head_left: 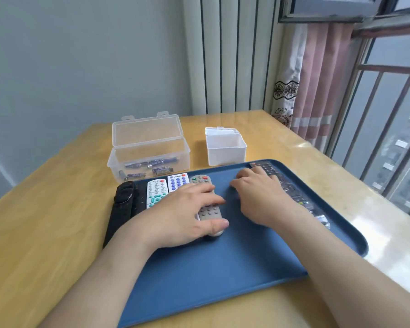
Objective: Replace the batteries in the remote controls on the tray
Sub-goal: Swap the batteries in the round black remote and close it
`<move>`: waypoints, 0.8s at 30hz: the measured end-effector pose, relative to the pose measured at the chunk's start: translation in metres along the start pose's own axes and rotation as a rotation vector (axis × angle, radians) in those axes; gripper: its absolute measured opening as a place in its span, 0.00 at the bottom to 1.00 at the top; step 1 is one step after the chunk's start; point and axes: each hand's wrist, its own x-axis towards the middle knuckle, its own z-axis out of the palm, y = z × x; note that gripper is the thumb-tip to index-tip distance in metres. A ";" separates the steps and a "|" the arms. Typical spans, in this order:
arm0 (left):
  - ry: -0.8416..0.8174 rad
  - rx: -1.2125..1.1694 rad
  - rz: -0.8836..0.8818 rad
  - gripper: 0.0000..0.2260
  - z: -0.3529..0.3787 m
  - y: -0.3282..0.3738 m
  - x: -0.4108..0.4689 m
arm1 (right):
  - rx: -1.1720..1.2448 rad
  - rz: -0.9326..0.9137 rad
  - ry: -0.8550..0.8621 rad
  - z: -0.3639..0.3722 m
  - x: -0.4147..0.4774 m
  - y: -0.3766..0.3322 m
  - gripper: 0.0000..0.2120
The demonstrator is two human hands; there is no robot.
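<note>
On tray (223, 268), 10 o'clock: left hand (187, 216) clamped round grey remote (211, 213), thumb at its near end. At 2 o'clock edge: right hand (263, 197) lies on black remote (291, 188), fingers bent, grip unclear. Batteries (152, 166) in clear box (149, 159), 11 o'clock beyond tray.

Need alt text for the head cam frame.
Left hand grips a grey remote on a blue tray; right hand rests on a long black remote at the tray's right edge. Three more remotes lie at its left, an open clear box of batteries behind it.
</note>
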 end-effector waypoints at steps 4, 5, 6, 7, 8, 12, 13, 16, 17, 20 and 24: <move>0.059 -0.004 -0.028 0.25 -0.001 0.001 0.000 | 0.054 -0.001 0.023 -0.002 0.007 0.015 0.20; 0.086 0.002 -0.046 0.26 -0.002 0.000 -0.001 | 0.057 -0.010 0.043 -0.004 0.009 0.015 0.21; 0.110 0.018 -0.067 0.25 -0.002 -0.002 -0.001 | 0.071 -0.016 0.083 -0.006 0.009 0.015 0.20; 0.134 0.044 -0.085 0.23 -0.003 -0.004 -0.002 | 0.134 -0.026 0.131 -0.008 0.009 0.011 0.19; 0.151 0.074 -0.103 0.20 -0.004 -0.007 -0.002 | 0.258 -0.034 0.157 -0.012 0.007 0.006 0.17; 0.172 0.079 -0.139 0.12 -0.008 -0.012 -0.002 | 0.637 -0.106 -0.070 -0.027 0.006 -0.025 0.11; 0.170 0.074 -0.139 0.12 -0.008 -0.013 -0.002 | 0.598 -0.136 -0.117 -0.026 0.008 -0.032 0.11; 0.167 0.056 -0.177 0.12 -0.011 -0.013 -0.002 | 0.479 -0.132 -0.134 -0.023 0.012 -0.040 0.09; 0.169 0.041 -0.196 0.12 -0.012 -0.011 -0.002 | 0.455 -0.113 -0.129 -0.022 0.011 -0.039 0.10; 0.173 0.013 -0.226 0.14 -0.015 -0.012 -0.003 | 0.359 -0.066 -0.147 -0.026 0.004 -0.036 0.17; 0.123 0.030 -0.210 0.13 -0.014 -0.014 -0.002 | 0.342 -0.036 -0.168 -0.034 0.000 -0.037 0.25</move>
